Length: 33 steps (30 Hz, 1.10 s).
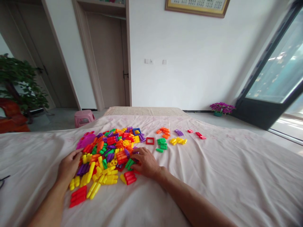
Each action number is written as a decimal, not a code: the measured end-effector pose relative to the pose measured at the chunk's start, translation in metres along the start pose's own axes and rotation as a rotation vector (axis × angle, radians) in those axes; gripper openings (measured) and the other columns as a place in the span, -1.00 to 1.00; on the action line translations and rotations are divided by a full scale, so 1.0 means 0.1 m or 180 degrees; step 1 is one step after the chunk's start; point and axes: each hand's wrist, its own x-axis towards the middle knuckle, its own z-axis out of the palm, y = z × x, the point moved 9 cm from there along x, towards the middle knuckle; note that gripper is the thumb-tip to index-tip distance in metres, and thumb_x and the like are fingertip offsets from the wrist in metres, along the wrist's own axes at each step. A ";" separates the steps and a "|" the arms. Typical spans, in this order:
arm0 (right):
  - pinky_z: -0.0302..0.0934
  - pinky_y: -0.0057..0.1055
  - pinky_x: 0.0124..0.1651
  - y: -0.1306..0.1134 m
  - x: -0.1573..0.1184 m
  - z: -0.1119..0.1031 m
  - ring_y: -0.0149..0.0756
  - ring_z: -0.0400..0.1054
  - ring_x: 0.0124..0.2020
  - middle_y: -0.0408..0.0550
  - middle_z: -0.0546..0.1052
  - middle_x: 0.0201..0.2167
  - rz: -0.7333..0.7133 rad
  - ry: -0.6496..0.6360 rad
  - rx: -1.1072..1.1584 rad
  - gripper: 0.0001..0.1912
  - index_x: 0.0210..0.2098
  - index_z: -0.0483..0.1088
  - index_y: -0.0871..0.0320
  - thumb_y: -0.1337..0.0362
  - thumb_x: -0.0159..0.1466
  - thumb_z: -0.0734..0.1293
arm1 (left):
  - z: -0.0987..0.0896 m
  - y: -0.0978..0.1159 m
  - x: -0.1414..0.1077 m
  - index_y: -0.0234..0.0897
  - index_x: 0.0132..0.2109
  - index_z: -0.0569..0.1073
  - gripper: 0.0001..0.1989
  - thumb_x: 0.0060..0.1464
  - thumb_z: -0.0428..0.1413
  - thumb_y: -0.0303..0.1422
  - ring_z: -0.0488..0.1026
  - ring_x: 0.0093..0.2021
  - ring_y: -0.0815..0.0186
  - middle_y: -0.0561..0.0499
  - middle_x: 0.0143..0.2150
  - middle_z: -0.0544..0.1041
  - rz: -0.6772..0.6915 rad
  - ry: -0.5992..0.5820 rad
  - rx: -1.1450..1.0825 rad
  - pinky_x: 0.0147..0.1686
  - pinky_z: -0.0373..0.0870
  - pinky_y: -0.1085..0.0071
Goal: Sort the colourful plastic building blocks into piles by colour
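Observation:
A heaped pile of bullet-shaped plastic building blocks (pixel 111 148) in red, yellow, green, orange and purple lies on a pale cloth. At the pile's left edge rests my left hand (pixel 68 167), its fingers stretched towards the yellow and purple blocks and partly hidden. My right hand (pixel 146 162) is on the pile's right side, fingers apart over purple and green blocks (pixel 129 164). Small sorted groups lie further right: orange blocks (pixel 163 131), green blocks (pixel 162 143), yellow blocks (pixel 178 141), purple blocks (pixel 179 132) and red blocks (pixel 200 135).
A red square frame (pixel 150 141) and a blue square frame (pixel 136 131) lie by the pile, with a magenta plastic piece (pixel 86 140) behind its left side. The cloth-covered surface (pixel 224 176) stretches right. Beyond stand a pink stool (pixel 84 118) and potted purple flowers (pixel 222 108).

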 end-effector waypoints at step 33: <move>0.21 -0.23 0.05 1.69 -0.59 -0.73 -0.17 0.32 -0.06 -0.03 0.50 -0.10 0.1620 0.1404 -0.0658 -0.77 -0.13 0.52 0.03 0.23 0.24 0.30 | -0.01 -0.05 0.01 -0.26 0.08 0.51 -0.53 0.17 -0.03 -0.13 0.52 -0.15 0.15 -0.13 -0.11 0.62 -0.0208 -0.0002 0.0054 -0.20 0.39 0.36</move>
